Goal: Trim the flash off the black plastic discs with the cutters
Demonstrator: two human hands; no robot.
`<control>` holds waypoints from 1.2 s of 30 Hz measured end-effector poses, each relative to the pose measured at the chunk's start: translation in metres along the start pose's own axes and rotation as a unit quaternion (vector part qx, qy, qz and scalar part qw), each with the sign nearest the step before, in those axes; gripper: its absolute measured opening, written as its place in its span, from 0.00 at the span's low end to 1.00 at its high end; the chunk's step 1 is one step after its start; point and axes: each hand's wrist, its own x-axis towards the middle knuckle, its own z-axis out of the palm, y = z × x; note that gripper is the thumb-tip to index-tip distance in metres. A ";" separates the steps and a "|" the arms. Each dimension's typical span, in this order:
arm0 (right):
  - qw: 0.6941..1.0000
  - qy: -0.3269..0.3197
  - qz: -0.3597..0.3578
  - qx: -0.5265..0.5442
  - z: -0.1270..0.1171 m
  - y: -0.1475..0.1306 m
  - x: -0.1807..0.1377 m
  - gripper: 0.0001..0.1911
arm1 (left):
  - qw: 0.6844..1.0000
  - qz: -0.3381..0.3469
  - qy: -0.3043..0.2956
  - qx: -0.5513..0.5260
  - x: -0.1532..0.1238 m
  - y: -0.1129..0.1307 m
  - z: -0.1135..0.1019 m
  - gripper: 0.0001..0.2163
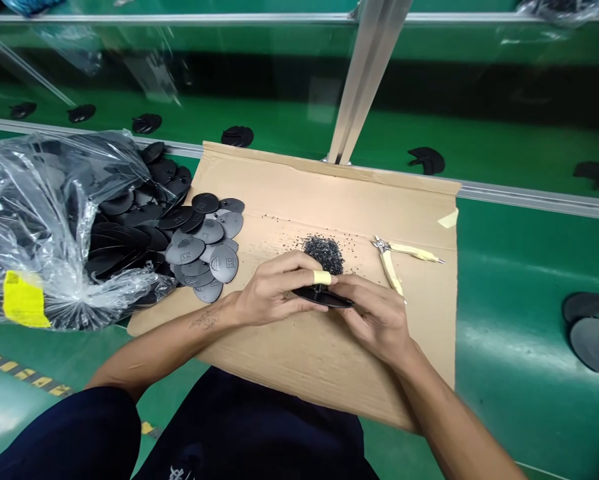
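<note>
A clear plastic bag with a yellow label lies on its side, stuffed with dark discs that spill from its mouth onto the cardboard sheet. The left hand and right hand both grip one black disc between their fingers, just beside a heap of black bits and near the cutters.
</note>
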 end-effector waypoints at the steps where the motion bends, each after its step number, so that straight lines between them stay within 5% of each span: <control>1: 1.000 0.001 -0.001 -0.004 0.000 0.000 0.000 0.10 | 1.000 0.004 -0.002 0.005 0.000 0.000 0.000 0.12; 29: 0.999 -0.033 0.004 -0.006 -0.003 -0.003 0.002 0.11 | 0.998 0.008 0.061 0.016 -0.005 0.008 0.009 0.12; 36: 1.000 -0.007 -0.001 0.027 0.000 -0.003 0.002 0.10 | 1.000 -0.003 0.024 -0.012 -0.001 0.006 0.007 0.14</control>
